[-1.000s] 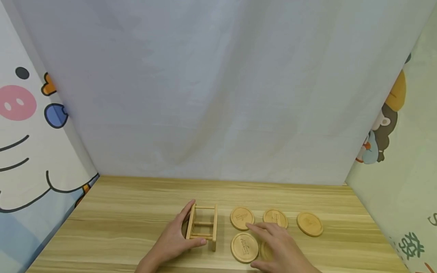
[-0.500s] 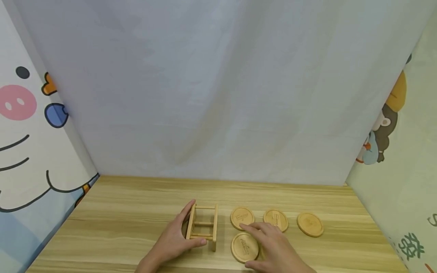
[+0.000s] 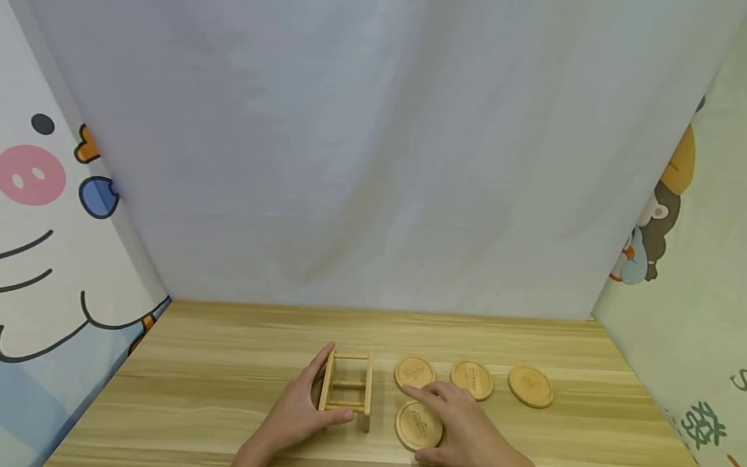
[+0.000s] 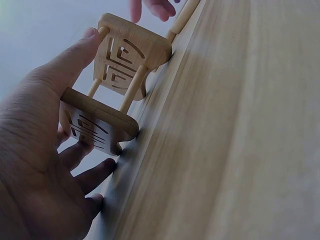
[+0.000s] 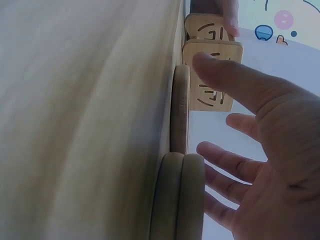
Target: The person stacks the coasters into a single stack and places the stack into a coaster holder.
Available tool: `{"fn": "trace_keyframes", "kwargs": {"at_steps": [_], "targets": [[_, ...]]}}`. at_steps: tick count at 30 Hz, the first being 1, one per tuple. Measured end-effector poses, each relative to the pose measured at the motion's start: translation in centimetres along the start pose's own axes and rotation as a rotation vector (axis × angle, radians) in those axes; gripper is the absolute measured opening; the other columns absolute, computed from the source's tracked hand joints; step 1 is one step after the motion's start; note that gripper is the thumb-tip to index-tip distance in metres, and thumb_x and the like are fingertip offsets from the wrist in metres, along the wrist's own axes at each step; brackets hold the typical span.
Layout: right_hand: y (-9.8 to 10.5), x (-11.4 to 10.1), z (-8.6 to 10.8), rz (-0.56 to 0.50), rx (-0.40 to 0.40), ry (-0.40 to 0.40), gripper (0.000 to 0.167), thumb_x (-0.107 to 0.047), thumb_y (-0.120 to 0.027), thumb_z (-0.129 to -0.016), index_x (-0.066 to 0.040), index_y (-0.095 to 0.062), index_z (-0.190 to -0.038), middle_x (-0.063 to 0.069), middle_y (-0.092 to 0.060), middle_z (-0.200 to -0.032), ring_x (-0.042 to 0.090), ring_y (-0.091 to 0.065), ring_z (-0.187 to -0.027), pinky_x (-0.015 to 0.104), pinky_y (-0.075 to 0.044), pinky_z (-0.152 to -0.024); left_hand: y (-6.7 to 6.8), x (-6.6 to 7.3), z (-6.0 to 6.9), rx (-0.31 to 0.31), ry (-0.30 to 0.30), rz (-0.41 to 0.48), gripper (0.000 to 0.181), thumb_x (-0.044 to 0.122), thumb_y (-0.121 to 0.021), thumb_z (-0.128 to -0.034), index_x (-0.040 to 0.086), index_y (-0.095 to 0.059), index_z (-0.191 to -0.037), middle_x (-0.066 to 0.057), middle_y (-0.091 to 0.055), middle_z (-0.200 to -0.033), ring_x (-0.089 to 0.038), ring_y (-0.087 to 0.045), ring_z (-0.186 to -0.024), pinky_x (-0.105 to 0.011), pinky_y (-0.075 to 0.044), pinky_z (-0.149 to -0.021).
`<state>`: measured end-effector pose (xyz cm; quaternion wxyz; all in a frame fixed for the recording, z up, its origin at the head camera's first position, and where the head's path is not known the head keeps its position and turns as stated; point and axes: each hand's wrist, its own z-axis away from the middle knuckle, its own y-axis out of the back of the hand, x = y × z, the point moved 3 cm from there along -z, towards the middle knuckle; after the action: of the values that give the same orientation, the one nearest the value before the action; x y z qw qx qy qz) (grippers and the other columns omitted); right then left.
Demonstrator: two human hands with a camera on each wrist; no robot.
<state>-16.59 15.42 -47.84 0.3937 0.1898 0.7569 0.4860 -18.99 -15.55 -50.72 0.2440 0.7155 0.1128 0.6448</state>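
My left hand (image 3: 294, 408) holds a small wooden coaster rack (image 3: 369, 383) with its thumb along the near side and fingers at the far side. Slotted cut-outs mark the rack's end panels (image 4: 125, 55) in the left wrist view. Over the front wooden coaster (image 3: 417, 428) my right hand (image 3: 467, 428) reaches with thumb and fingers spread, gripping nothing. The right wrist view shows that coaster's edge-on neighbour (image 5: 181, 110) near the rack, and two coaster edges (image 5: 191, 200) lying against each other below the fingers. The right hand hides part of the front row.
Three more round coasters lie flat in a back row: a left one (image 3: 415, 370), a middle one (image 3: 471, 377) and a right one (image 3: 531, 386). A pale curtain (image 3: 373, 194) rises behind the wooden table (image 3: 233, 344), with printed cartoon sheets (image 3: 35, 279) at the sides.
My right hand has shifted slightly left, from the nearer right coaster toward the front left one. The left hand and rack have stayed in place.
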Motion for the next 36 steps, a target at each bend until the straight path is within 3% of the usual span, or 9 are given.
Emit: {"fn": "trace_keyframes", "kwargs": {"at_steps": [7, 20, 30, 36], "targets": [[-0.19, 0.31, -0.22, -0.046, -0.065, -0.04, 0.105, -0.045, -0.104, -0.076, -0.026, -0.054, -0.167, -0.009, -0.065, -0.133, 0.01, -0.06, -0.118, 0.053, -0.054, -0.1, 0.04, -0.06, -0.02, 0.001, 0.0, 0.0, 0.125, 0.049, -0.101, -0.0778, 0.028, -0.029, -0.178, -0.02, -0.048, -0.17, -0.042, -0.049, -0.152, -0.07, -0.042, -0.118], [-0.36, 0.46, -0.21, -0.051, -0.069, -0.042, 0.103, -0.036, -0.106, -0.075, -0.025, -0.056, -0.165, -0.011, -0.065, -0.13, 0.008, -0.059, -0.116, 0.051, -0.055, -0.101, 0.02, -0.24, -0.08, -0.01, 0.004, 0.011, 0.125, 0.049, -0.1, -0.0786, 0.027, -0.028, -0.178, -0.02, -0.048, -0.17, -0.041, -0.049, -0.153, -0.069, -0.042, -0.119], [-0.46, 0.5, -0.16, -0.068, -0.086, -0.049, 0.101, -0.035, -0.105, -0.077, -0.023, -0.057, -0.165, -0.011, -0.064, -0.13, 0.009, -0.06, -0.117, 0.058, -0.054, -0.106, -0.02, -0.25, -0.1, -0.013, -0.005, 0.022, 0.124, 0.047, -0.1, -0.0795, 0.026, -0.028, -0.178, -0.02, -0.049, -0.169, -0.039, -0.053, -0.151, -0.067, -0.045, -0.118], [-0.53, 0.61, -0.12, -0.054, -0.076, -0.033, 0.098, -0.033, -0.104, -0.077, -0.023, -0.058, -0.164, -0.009, -0.064, -0.129, 0.01, -0.06, -0.116, 0.051, -0.056, -0.101, -0.03, -0.14, -0.16, -0.008, -0.006, -0.005, 0.125, 0.049, -0.1, -0.0793, 0.025, -0.028, -0.178, -0.021, -0.048, -0.17, -0.041, -0.05, -0.153, -0.068, -0.043, -0.118]]}}
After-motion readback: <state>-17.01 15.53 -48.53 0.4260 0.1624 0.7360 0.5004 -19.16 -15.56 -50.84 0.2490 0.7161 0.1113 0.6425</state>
